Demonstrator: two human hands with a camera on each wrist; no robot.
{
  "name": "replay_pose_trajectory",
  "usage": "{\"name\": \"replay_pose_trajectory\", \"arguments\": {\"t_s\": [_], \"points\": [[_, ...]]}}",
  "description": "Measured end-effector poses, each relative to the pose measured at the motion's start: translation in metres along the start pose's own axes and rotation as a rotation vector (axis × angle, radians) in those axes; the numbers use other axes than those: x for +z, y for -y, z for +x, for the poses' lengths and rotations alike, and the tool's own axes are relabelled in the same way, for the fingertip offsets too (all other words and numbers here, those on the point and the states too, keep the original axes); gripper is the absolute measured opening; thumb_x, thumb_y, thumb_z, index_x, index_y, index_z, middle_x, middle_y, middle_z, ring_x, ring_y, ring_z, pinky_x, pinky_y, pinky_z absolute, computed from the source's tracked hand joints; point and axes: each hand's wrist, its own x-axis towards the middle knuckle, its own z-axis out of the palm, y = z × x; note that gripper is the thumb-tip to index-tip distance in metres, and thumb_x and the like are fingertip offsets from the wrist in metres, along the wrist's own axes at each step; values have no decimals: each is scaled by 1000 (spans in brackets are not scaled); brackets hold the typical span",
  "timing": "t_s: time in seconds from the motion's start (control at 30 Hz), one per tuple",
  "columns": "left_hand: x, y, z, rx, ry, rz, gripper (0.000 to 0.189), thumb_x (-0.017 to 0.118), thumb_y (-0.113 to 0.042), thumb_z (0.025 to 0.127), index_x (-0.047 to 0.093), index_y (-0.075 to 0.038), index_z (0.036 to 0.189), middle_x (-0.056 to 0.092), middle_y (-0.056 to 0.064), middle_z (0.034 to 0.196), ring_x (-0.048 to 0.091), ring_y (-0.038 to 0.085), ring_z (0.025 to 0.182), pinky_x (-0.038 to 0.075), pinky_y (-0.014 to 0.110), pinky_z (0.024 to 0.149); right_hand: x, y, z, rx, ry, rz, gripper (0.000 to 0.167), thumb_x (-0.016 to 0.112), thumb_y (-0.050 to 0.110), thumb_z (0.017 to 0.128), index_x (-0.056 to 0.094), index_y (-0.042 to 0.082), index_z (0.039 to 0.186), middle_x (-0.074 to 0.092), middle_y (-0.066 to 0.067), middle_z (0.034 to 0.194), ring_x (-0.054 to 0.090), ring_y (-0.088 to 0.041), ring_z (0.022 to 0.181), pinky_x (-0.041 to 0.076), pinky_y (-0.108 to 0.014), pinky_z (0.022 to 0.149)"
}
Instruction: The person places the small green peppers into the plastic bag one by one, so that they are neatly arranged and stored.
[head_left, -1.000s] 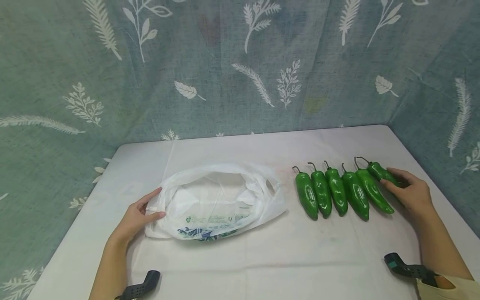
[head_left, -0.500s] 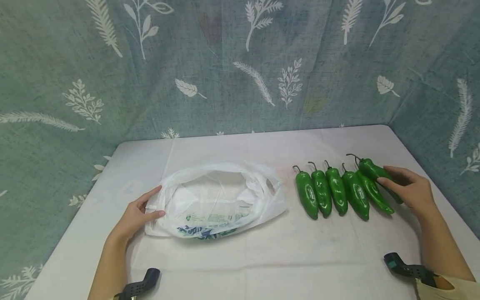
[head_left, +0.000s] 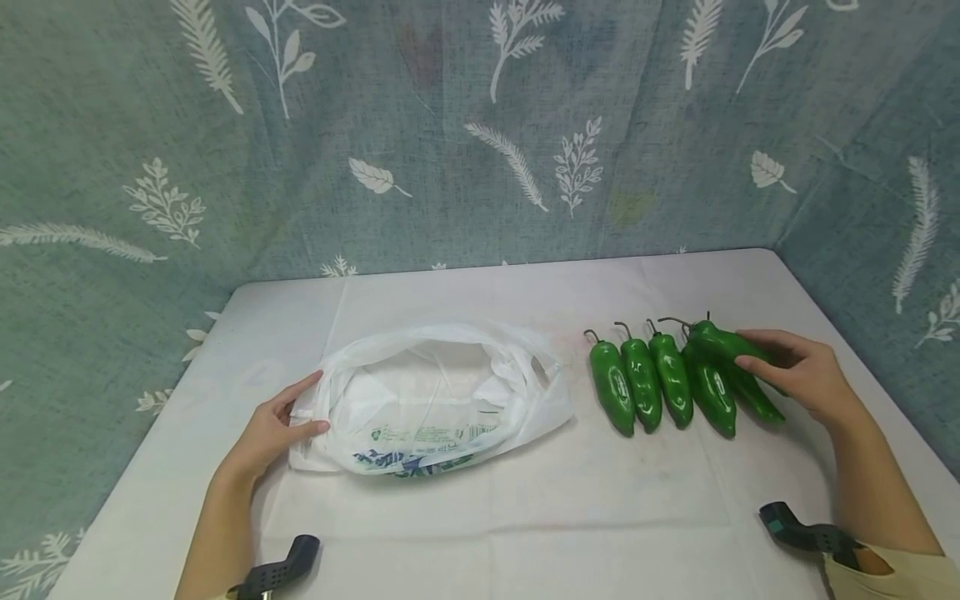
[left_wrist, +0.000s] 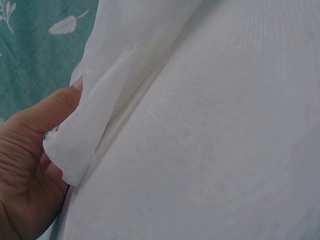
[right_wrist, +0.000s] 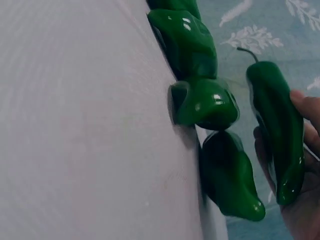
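A white plastic bag (head_left: pixel 438 335) with green and blue print lies on the table, its mouth gaping upward. My left hand (head_left: pixel 266 429) holds the bag's left end, thumb and fingers around the edge; in the left wrist view a flap of plastic (left_wrist: pixel 82 145) covers part of the fingers. On the right, my right hand (head_left: pixel 817 379) grips a green chili pepper (right_wrist: pixel 275 130) between thumb and fingers, raised above the others with its stem pointing away from the palm. It overlaps the rightmost pepper of the row (head_left: pixel 757 400) in the head view.
Several green peppers (head_left: pixel 612 390) lie side by side between the bag and my right hand, stems toward the back. A white cloth covers the table (head_left: pixel 525 517). Behind it hangs a teal curtain (head_left: pixel 420 208) with white leaf patterns.
My right hand has lifted the end pepper and carried it leftward over the neighbouring peppers. The left hand and the bag have stayed in place.
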Motion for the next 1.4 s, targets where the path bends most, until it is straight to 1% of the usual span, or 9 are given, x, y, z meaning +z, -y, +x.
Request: {"name": "replay_pose_trajectory", "arguments": {"t_s": [0.4,0.53,0.63,0.83,0.9,1.0,1.07,1.13,1.4], "points": [[0,2,0,-9,-2,-11,91,79,-30,76,28,-15,149,18,16,156,15,39,142,22,55,110,14,19,6,-68,79,40,39,71,7,83,61,1,121,57,28,107,55,13,95,45,-4,76],[-1,3,-1,0,-3,-4,89,78,-31,77,28,-19,150,19,14,156,17,37,142,27,31,111,22,25,10,-98,100,33,41,72,8,82,60,0,121,58,26,109,56,11,97,46,-5,77],[-2,5,-2,10,-8,-12,87,78,-30,77,30,-21,149,20,13,156,18,36,142,28,9,102,28,27,12,-123,119,43,43,73,6,82,61,2,122,58,25,110,56,10,98,46,-6,77],[-1,3,-4,49,-15,-49,79,77,-27,79,37,-19,146,22,17,155,16,38,142,25,-3,93,34,52,13,-136,156,68,41,73,3,80,61,-1,120,59,22,111,56,8,100,46,-7,79],[-2,2,-4,60,-8,-66,75,76,-25,80,39,-16,145,20,18,154,14,39,143,25,1,98,37,58,15,-163,170,77,41,72,1,80,61,-1,120,59,22,111,57,7,99,47,-7,79],[-2,1,-4,59,5,-101,69,74,-20,82,43,-10,142,10,22,156,7,41,143,19,26,115,42,65,18,-204,200,80,42,72,-1,80,61,-2,120,59,21,111,58,5,97,48,-9,78],[-3,1,-4,50,10,-113,67,74,-19,82,44,-6,140,6,23,156,4,42,143,14,47,116,47,69,20,-205,219,76,41,72,2,80,61,0,120,59,20,112,58,6,97,48,-9,79],[-3,0,-3,35,10,-115,68,75,-19,81,44,-5,139,3,23,157,2,44,143,12,60,111,52,72,22,-203,235,71,41,73,5,81,62,2,120,60,16,113,58,6,98,48,-10,79],[0,0,-2,21,3,-58,73,77,-21,78,43,-5,140,11,23,155,7,43,143,16,59,111,73,82,29,-283,278,101,42,73,2,79,63,3,120,64,-10,114,60,3,99,49,-12,83]]}}
